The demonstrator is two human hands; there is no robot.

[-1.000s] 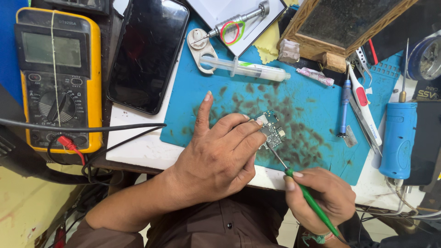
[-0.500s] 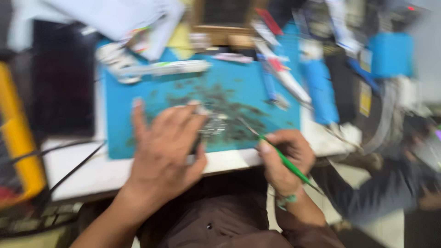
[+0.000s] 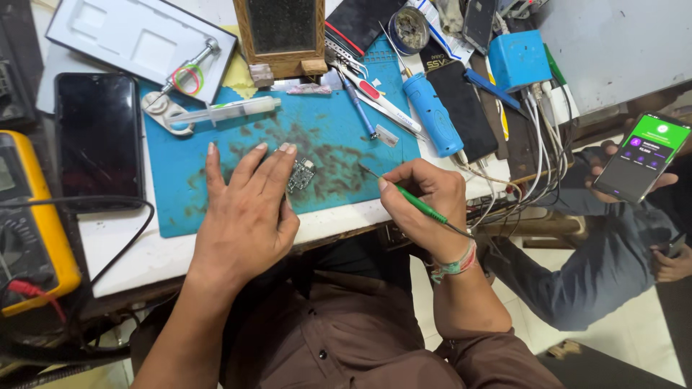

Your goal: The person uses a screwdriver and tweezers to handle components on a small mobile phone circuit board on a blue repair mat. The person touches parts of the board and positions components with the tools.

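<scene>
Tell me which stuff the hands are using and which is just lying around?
In use: left hand pressing small circuit board; right hand gripping green tool; blue mat.
Lying about: black phone, syringe, yellow multimeter, blue cylinder tool.

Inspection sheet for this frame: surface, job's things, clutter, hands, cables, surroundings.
Surface: stained blue mat on a white bench.
Job's things: small circuit board on the mat; green-handled tool.
Clutter: syringe, blue cylindrical tool, dark phone, yellow multimeter, wooden-framed block.
Hands: left hand flat, fingertips on the board; right hand grips the tool, tip off the board.
Cables: black lead from the multimeter; white bundle at right.
Surroundings: another person's hand with a lit phone.
</scene>
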